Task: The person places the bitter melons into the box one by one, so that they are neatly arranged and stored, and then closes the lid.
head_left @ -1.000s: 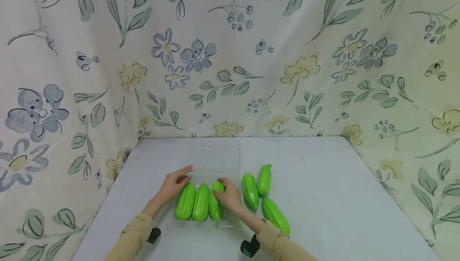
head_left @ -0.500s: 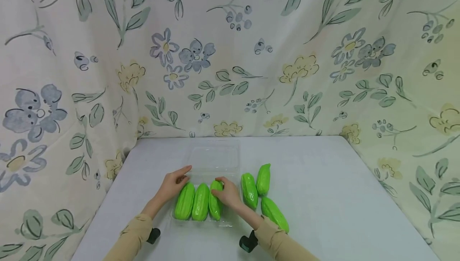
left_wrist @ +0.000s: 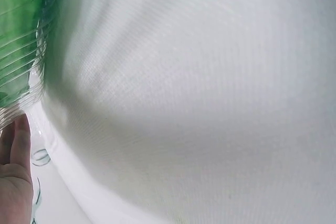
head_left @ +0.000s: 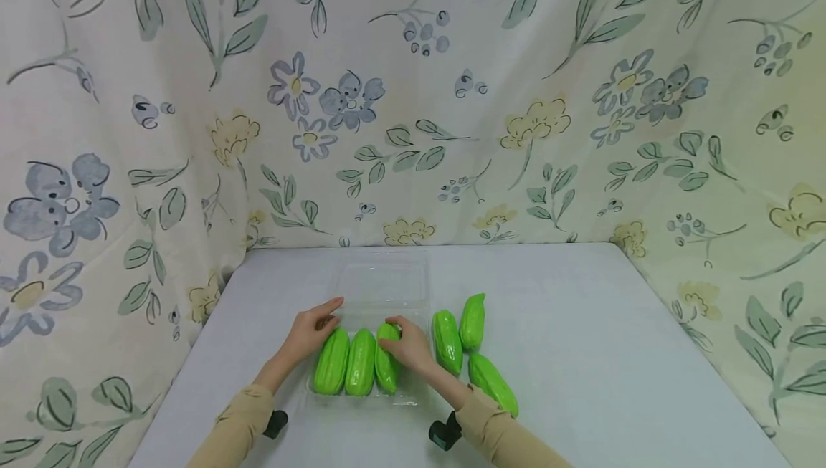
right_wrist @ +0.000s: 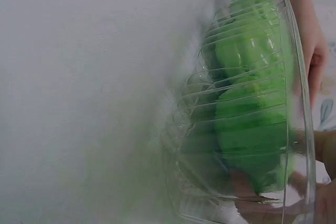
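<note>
In the head view a clear plastic clamshell box lies with its lid folded back, several green ridged gourds being in and beside it. Inside sit a left gourd, a middle gourd and a right gourd. My right hand pinches the upper part of the right gourd, thumb on its near side; in the right wrist view its fingers show through the box wall. My left hand is at the box's far left corner, fingers fairly straight; the left wrist view shows its fingers against the ribbed plastic.
Right of the box lie three more gourds: one close to it, one behind and one nearer, beside my right sleeve. The transparent lid extends toward the back of the white table. A flowered cloth hangs behind.
The head view has shifted very slightly. Both hands keep their places, the right one still on the right gourd, and no gourd has visibly moved in the box.
</note>
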### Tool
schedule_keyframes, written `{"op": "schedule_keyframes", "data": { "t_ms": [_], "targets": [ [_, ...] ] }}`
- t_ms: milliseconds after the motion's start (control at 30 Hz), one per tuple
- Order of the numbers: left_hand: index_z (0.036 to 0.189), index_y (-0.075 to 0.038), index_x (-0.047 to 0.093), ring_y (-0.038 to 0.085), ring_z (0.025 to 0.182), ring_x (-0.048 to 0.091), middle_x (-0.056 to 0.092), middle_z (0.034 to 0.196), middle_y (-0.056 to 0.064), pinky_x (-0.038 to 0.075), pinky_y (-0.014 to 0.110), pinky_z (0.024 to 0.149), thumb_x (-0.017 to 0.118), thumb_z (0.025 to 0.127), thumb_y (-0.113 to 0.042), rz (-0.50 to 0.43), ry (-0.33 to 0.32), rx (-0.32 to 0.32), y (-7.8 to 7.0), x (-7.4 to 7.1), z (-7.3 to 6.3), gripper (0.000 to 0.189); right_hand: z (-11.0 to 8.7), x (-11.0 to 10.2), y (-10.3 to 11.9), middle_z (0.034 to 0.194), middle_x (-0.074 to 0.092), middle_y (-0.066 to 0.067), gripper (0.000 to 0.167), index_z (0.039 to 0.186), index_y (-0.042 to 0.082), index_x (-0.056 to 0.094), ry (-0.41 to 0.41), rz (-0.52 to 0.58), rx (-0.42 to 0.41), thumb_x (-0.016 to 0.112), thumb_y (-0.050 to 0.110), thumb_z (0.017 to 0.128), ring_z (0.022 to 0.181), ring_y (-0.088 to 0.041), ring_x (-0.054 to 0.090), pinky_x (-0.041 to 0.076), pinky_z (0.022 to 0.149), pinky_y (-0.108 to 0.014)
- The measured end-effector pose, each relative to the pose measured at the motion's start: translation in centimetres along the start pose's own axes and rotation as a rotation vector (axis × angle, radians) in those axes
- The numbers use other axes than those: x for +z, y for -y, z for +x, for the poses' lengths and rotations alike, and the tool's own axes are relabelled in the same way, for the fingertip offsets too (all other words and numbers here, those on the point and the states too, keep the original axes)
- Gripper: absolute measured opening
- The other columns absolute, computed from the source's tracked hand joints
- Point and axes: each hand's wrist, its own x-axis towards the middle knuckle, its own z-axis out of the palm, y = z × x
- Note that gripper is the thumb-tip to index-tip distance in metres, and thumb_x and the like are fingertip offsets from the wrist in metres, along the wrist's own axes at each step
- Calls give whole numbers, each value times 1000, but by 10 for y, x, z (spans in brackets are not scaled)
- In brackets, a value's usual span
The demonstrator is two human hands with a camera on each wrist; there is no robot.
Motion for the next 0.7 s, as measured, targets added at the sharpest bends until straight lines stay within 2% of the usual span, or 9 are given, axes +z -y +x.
{"op": "schedule_keyframes", "data": {
  "t_ms": [267,467,700],
  "targets": [
    [127,0,59,-2,59,39,60,128,18,41,19,56,64,87,0,3,-5,8,-1,-1,0,40,-2,1,0,117,63,-23,42,122,0,59,-14,-19,-28,68,16,85,100,-36,60,51,78,-45],
    [127,1,59,-3,60,39,61,126,19,41,19,56,64,86,1,10,-13,25,-1,0,0,41,-2,0,0,119,62,-24,42,123,-1,58,-16,-12,-36,68,15,86,102,-36,60,51,79,-45],
    [127,0,59,-2,60,40,62,126,19,42,19,56,64,86,1,11,-13,13,-2,0,0,41,-2,0,0,118,62,-24,42,123,-2,58,-8,3,-33,67,14,86,101,-34,60,51,78,-45]
  ]
}}
